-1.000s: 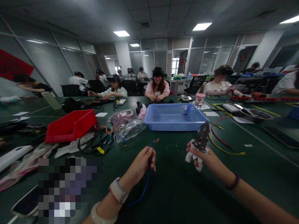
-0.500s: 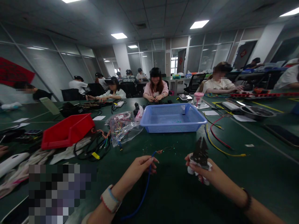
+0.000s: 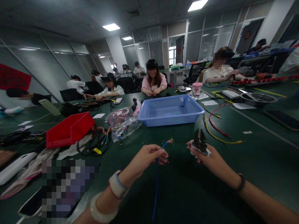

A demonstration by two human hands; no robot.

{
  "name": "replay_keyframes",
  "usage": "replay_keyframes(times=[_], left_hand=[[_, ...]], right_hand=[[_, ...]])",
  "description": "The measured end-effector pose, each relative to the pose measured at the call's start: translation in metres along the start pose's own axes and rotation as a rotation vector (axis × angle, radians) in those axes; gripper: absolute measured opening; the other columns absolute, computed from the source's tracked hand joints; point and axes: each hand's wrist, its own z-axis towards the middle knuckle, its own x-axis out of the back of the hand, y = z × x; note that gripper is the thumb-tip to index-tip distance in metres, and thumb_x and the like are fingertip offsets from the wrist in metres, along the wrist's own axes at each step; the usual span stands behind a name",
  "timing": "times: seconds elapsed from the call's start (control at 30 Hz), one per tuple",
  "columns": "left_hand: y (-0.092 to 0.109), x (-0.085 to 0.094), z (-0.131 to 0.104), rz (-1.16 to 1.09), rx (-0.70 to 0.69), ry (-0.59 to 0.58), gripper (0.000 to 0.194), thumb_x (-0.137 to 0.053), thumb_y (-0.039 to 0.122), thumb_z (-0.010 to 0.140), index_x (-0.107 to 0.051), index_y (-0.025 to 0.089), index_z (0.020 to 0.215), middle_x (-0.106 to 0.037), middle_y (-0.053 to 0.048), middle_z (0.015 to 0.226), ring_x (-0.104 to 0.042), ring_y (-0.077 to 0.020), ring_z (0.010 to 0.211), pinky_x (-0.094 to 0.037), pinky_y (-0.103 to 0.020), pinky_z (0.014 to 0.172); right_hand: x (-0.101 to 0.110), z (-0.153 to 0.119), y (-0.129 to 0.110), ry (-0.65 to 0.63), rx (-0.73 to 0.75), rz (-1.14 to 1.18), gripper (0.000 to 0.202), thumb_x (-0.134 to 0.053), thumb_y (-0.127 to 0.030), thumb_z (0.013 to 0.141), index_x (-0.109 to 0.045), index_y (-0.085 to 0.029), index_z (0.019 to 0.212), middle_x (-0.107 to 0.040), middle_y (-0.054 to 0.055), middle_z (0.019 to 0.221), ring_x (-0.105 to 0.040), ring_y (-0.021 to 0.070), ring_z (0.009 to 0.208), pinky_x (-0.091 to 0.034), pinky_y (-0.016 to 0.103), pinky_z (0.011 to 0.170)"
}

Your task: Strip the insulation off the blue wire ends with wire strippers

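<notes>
Between thumb and fingers, my left hand (image 3: 156, 154) pinches a blue wire (image 3: 156, 183) near its upper end. That end shows bare, splayed copper strands, and the rest of the wire hangs down toward the near side of the table. To the right, my right hand (image 3: 204, 153) is wrapped round dark wire strippers (image 3: 200, 140), with white material around the handles. The strippers' notched jaws point up and away from me, apart from the wire. Small scraps lie on the green table beyond the copper end.
A blue plastic basket (image 3: 173, 119) stands ahead. Left of it are a clear plastic bag (image 3: 123, 126) of wires and a red bin (image 3: 70, 129). Yellow wire (image 3: 219, 139) and red wire (image 3: 213, 124) lie at right, near a metal bowl (image 3: 259, 100). Several people sit around the tables.
My left hand has moved right and slightly away with the blue wire, bringing its copper end nearer the wire strippers. The strippers' jaws look closer together. The camera view has tilted a little.
</notes>
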Motion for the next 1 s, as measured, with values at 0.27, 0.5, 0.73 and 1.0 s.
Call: replay_keyframes(times=[0.27,0.5,0.73,1.0], left_hand=[[-0.012,-0.022,0.014,-0.140,0.010,-0.126,0.030,-0.060,0.045,0.086,-0.053,0.015,0.086,-0.068,-0.003,0.072,-0.045,-0.0036,0.040,-0.025,-0.016,0.038],[-0.036,-0.026,0.020,-0.393,-0.091,-0.050,0.028,-0.056,0.044,0.089,-0.051,0.016,0.086,-0.055,0.004,0.058,-0.029,-0.0015,0.039,-0.022,-0.015,0.042],[-0.052,-0.028,0.021,-0.566,-0.057,-0.082,0.026,-0.053,0.043,0.091,-0.048,0.018,0.087,-0.054,0.004,0.059,-0.025,-0.0009,0.036,-0.021,-0.014,0.040],[-0.051,-0.038,0.017,-0.618,-0.015,-0.136,0.024,-0.052,0.040,0.092,-0.046,0.018,0.087,-0.055,0.004,0.059,-0.024,0.0001,0.034,-0.017,-0.013,0.038]], right_hand=[[0.010,0.003,-0.001,0.166,0.248,-0.443,0.025,-0.049,-0.033,0.087,-0.061,-0.022,0.106,-0.067,0.006,0.104,-0.062,0.0203,0.092,-0.048,0.035,0.082],[0.012,0.008,0.013,0.231,0.291,-0.643,0.028,-0.047,-0.024,0.086,-0.059,-0.023,0.112,-0.066,0.007,0.108,-0.062,0.0215,0.096,-0.049,0.036,0.083],[0.010,0.005,0.002,0.247,0.144,-0.960,0.041,-0.045,-0.016,0.084,-0.051,-0.023,0.125,-0.059,0.008,0.124,-0.064,0.0214,0.088,-0.048,0.031,0.062],[-0.001,0.004,0.002,0.239,0.175,-1.125,0.053,-0.045,-0.009,0.079,-0.044,-0.021,0.130,-0.053,0.009,0.132,-0.061,0.0236,0.100,-0.049,0.029,0.062]])
